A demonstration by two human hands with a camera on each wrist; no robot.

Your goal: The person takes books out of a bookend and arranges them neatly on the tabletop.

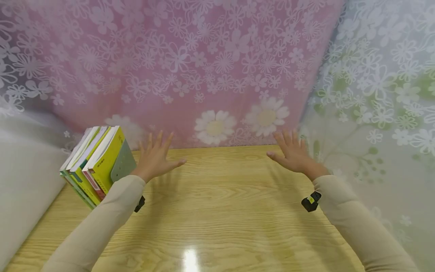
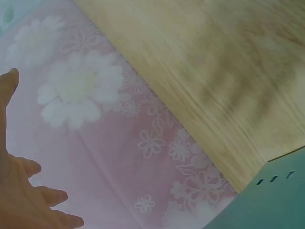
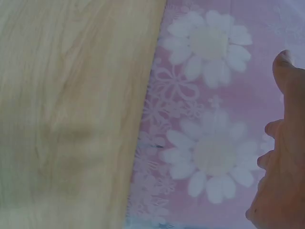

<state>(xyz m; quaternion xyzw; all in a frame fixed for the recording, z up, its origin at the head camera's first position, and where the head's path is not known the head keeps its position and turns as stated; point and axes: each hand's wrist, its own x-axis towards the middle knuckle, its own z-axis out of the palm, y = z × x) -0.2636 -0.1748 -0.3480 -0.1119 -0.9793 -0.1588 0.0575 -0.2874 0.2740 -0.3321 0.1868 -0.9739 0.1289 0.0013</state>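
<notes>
Cloth (image 1: pixel 204 56), desk (image 1: pixel 221 204) and books (image 1: pixel 105 166).
Pink and flowered, the cloth hangs behind the books; a pale cloth (image 1: pixel 370 132) with green leaf patterns hangs well to their right. The wood-grained desk lies under the books and spreads to their right. The left sleeve (image 1: pixel 98 223) partly covers the books from the head view; the right sleeve (image 1: pixel 357 219) is well to their right. A grey-green bookend (image 1: pixel 123 163) stands at the books' right side. The left grip (image 1: pixel 157 160) is just right of the books, the right grip (image 1: pixel 295 156) well apart from them; both have fingers and thumb spread, holding nothing. Each wrist carries a black device (image 1: pixel 310 203).
</notes>
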